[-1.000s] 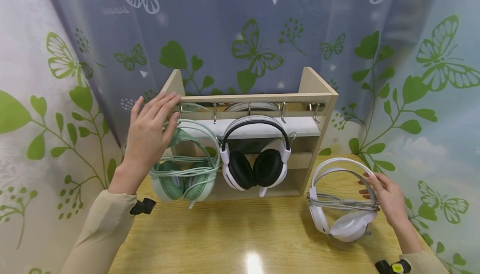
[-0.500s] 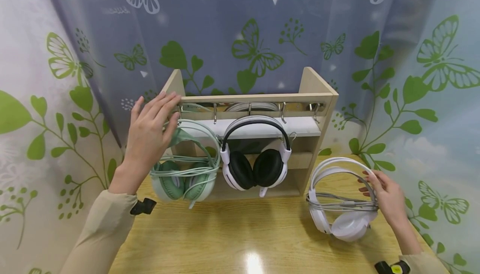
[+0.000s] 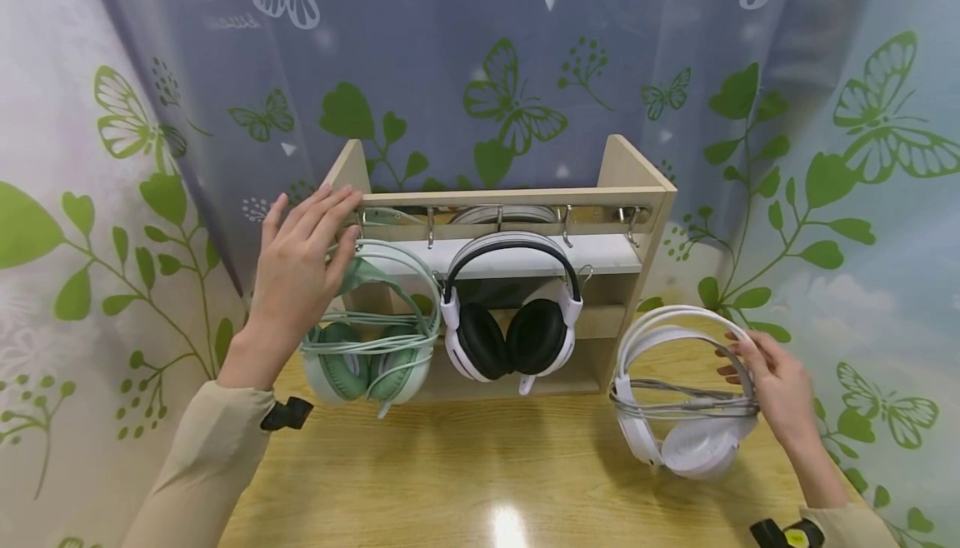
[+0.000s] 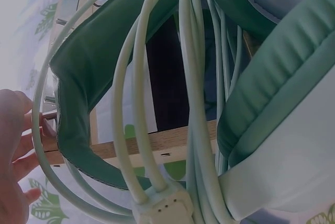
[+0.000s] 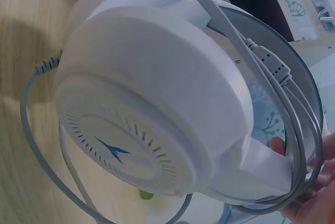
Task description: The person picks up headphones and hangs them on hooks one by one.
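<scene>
My left hand (image 3: 303,261) rests on the upper left corner of the wooden rack (image 3: 517,196), fingers laid straight over the edge. Just below it hangs a mint green headset (image 3: 401,365), its cable looped around it; in the left wrist view its green padded headband (image 4: 78,88) is close to the fingers. A white headset with black ear pads (image 3: 534,336) hangs from a middle hook. At the right, my right hand (image 3: 780,386) grips another white headset (image 3: 701,448) by the right side of its headband. A grey cable (image 5: 282,103) is bundled across that headset.
Along the rack's front rail are several metal hooks, including a hook (image 3: 567,227) right of the middle headset and another hook (image 3: 633,227) near the right panel. The rack stands on a wooden table (image 3: 450,473). Patterned curtains (image 3: 525,73) surround the back and sides.
The white headset in my right hand has risen slightly and tilted a little, its headband now higher. My left hand and the two hanging headsets stay put.
</scene>
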`<action>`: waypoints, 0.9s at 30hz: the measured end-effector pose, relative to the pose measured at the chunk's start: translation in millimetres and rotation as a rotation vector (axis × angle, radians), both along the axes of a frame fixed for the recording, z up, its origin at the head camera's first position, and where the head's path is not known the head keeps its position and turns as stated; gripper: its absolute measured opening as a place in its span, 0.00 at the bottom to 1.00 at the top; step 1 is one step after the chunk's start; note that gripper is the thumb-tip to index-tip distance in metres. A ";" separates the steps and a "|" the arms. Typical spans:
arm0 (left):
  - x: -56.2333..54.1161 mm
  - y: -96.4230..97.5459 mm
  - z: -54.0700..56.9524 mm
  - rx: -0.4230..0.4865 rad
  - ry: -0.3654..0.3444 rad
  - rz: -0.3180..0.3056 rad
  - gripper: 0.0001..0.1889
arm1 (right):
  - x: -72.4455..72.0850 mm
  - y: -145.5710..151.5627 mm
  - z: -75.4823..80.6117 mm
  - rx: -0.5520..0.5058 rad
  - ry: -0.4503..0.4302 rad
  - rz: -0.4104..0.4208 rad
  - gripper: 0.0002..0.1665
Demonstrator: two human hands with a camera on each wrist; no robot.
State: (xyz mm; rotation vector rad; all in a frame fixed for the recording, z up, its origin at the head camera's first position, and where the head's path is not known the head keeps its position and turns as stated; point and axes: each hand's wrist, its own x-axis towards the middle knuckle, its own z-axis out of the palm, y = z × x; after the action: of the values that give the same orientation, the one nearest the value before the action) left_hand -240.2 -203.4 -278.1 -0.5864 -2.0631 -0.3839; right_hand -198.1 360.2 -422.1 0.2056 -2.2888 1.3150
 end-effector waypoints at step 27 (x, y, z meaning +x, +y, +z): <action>-0.2 -0.6 0.2 -0.010 -0.007 0.006 0.22 | 7.8 -11.7 31.2 0.023 0.018 0.024 0.14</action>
State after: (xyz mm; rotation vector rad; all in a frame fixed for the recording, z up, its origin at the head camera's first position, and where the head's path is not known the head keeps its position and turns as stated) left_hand -240.4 -204.0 -277.9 -0.5854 -2.0739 -0.3731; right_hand -190.3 348.5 -390.9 0.2523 -2.2935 1.2940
